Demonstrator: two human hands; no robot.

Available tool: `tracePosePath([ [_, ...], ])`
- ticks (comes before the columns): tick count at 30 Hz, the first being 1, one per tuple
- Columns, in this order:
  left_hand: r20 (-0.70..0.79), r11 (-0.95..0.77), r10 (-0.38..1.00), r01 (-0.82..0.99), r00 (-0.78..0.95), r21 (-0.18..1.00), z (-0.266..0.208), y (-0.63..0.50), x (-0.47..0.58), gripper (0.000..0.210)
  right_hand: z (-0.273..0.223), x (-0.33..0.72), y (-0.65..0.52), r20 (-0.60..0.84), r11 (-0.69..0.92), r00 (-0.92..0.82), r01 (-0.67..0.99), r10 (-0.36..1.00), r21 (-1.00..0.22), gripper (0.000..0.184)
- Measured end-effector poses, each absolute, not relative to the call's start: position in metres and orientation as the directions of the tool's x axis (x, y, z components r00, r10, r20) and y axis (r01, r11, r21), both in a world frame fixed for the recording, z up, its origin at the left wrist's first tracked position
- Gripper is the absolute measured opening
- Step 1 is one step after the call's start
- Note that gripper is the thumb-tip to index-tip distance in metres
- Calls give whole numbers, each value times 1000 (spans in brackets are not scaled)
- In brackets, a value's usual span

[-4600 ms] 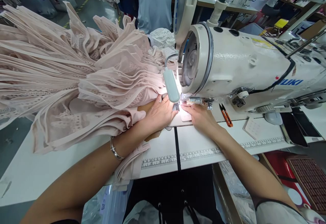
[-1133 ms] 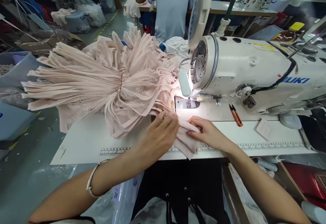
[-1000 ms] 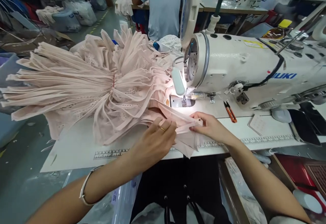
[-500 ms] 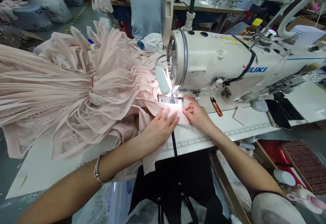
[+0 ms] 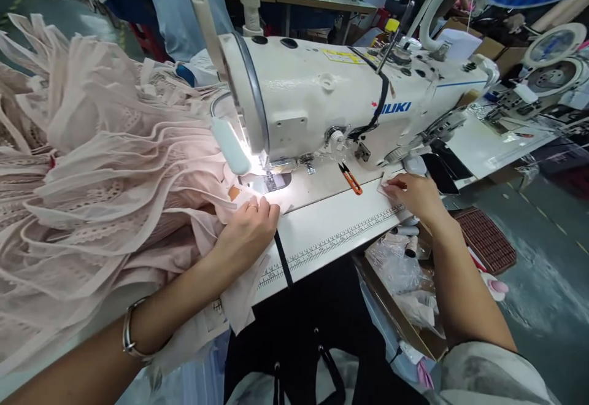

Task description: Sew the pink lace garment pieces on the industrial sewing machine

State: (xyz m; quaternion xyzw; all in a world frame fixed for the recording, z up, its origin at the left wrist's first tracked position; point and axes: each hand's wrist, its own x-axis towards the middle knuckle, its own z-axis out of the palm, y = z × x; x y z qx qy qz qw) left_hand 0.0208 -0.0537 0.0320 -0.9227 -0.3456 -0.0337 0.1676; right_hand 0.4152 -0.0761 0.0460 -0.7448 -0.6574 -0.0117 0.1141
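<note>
My left hand (image 5: pixel 251 227) is closed on an edge of pale pink fabric (image 5: pixel 207 224), just in front of the sewing machine's lit presser foot (image 5: pixel 271 181). The cloth runs left into a large heap of lace-trimmed pink pieces (image 5: pixel 105 178). Over to the right, my right hand (image 5: pixel 414 199) has thumb and fingers pinched at a small pale square piece (image 5: pixel 383 185) lying on the table. Between the hands, orange thread snips (image 5: pixel 350 179) rest on the machine bed. Under the presser foot, the needle plate shows in part.
The white sewing machine (image 5: pixel 317 98) stands across the table's back. A printed ruler (image 5: pixel 331 242) follows the front edge. Dark flat objects (image 5: pixel 442 172) lie beyond my right hand. Below is an open box (image 5: pixel 400 270) with plastic bags and thread spools. A person in blue (image 5: pixel 179 6) is behind.
My right hand has left the fabric by the needle and moved right to the small pale square. My left hand stays on the cloth, fingers more curled. The view has swung right.
</note>
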Motion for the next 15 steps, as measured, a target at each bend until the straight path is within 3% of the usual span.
tracePosePath([
  [4,334,-730,589,662,736,-170,19,-49,4,38,56,392,-79,502,-144,212,975,838,-171,31],
  [6,333,-751,568,640,752,-164,17,-47,1,39,58,368,-80,604,-126,256,960,755,-249,36],
  [8,282,-779,535,594,797,-202,16,-46,5,38,56,339,-75,541,29,219,911,812,-412,40],
  [11,161,-784,527,551,834,-287,19,-48,19,42,46,300,-53,307,192,16,749,952,-634,40],
  [13,93,-745,588,582,804,-325,22,-50,27,46,37,280,-33,216,204,-84,753,973,-626,27],
  [15,60,-706,643,621,764,-340,26,-52,32,49,31,266,-17,224,242,-146,834,963,-496,15],
])
